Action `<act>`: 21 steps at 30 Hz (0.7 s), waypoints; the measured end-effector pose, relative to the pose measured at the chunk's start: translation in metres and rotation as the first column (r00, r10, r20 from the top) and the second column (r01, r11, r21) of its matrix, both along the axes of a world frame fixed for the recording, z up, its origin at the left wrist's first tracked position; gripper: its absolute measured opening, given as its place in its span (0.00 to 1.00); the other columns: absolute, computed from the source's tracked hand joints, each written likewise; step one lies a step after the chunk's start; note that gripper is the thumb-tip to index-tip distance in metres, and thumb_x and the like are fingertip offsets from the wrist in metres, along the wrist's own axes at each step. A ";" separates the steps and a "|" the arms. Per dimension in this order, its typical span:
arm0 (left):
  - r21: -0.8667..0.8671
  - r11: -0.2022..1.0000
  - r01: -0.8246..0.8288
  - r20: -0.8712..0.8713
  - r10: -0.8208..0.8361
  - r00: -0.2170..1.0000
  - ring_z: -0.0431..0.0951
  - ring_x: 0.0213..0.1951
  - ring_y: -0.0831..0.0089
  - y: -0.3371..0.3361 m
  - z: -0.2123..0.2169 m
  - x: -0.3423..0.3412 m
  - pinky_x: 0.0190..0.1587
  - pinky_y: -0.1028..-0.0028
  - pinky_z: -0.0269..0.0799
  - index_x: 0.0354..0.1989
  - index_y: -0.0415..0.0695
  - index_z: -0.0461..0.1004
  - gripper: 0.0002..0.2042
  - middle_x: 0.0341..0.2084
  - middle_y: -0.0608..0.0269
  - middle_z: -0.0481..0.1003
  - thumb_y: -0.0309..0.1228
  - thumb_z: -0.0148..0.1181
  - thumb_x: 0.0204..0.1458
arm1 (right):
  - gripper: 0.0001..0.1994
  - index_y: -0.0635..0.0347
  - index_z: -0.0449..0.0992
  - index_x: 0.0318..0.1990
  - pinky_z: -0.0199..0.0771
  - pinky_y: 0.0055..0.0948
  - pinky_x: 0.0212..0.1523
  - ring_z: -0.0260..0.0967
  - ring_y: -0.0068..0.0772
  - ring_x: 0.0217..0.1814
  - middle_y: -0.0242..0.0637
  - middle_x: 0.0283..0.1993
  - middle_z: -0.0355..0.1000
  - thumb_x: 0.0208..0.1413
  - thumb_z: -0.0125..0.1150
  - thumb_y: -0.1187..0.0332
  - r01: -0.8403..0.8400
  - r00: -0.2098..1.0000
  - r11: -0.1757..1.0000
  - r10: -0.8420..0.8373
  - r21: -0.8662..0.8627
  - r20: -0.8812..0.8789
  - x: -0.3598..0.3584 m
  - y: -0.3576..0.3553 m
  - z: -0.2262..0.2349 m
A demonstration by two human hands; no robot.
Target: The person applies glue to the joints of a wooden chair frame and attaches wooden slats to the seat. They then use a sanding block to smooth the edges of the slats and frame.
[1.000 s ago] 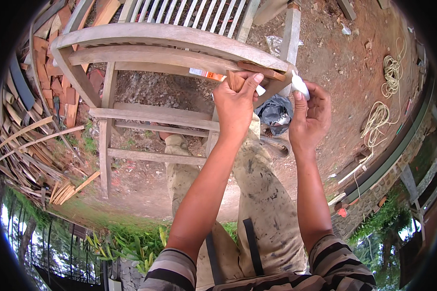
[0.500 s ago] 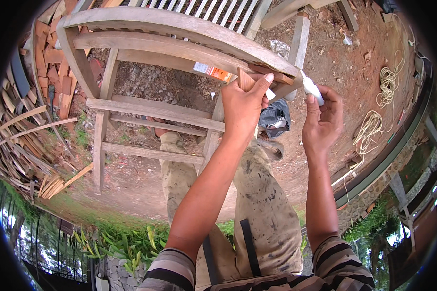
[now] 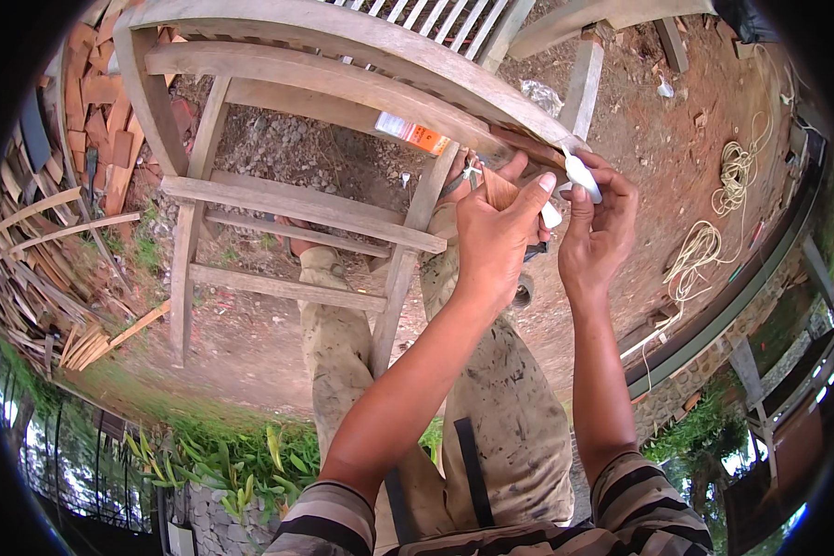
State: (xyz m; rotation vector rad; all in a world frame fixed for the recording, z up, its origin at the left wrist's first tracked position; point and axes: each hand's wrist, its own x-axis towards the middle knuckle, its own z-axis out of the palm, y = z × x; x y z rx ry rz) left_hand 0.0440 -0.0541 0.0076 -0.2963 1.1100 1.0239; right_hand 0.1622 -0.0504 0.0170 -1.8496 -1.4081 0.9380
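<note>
- Head view: the left hand is closed on a flat bit of brown wood.
- A small white thing pokes out by the left thumb; I cannot tell what it is.
- The right hand grips a white bottle with thumb and fingers, its thin tip pointing up.
- The brown wood and the bottle are near the right end of a gray wooden chair. I cannot tell if the tip touches it.
- An orange and white pack shows just beside a chair rail.
- Pale rope lies in loops on the dirt, right.
</note>
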 end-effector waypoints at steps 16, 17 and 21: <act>0.028 0.999 0.020 0.087 -0.023 0.996 0.73 0.21 0.85 -0.011 -0.002 -0.004 0.25 0.82 0.72 0.63 0.21 0.68 0.28 0.23 0.63 0.80 0.29 0.70 0.62 | 0.13 0.66 0.63 0.59 0.83 0.32 0.52 0.75 0.35 0.57 0.48 0.57 0.71 0.71 0.55 0.79 0.096 0.988 0.993 -0.087 0.066 -0.124 -0.005 0.002 0.002; 0.030 0.999 0.034 0.080 -0.036 0.996 0.73 0.21 0.85 -0.010 -0.003 -0.005 0.25 0.82 0.72 0.64 0.21 0.67 0.30 0.23 0.64 0.80 0.29 0.70 0.62 | 0.12 0.65 0.64 0.58 0.84 0.32 0.50 0.76 0.35 0.56 0.48 0.56 0.71 0.71 0.55 0.79 0.101 0.989 0.993 -0.094 0.065 -0.115 -0.008 0.005 0.005; 0.051 0.996 0.072 0.044 -0.075 0.996 0.73 0.20 0.85 -0.011 -0.008 -0.010 0.24 0.82 0.71 0.67 0.20 0.65 0.32 0.22 0.66 0.78 0.29 0.71 0.61 | 0.11 0.61 0.63 0.52 0.81 0.29 0.45 0.73 0.25 0.47 0.41 0.50 0.71 0.69 0.60 0.78 0.110 0.990 0.994 -0.111 -0.021 -0.091 0.002 -0.002 -0.002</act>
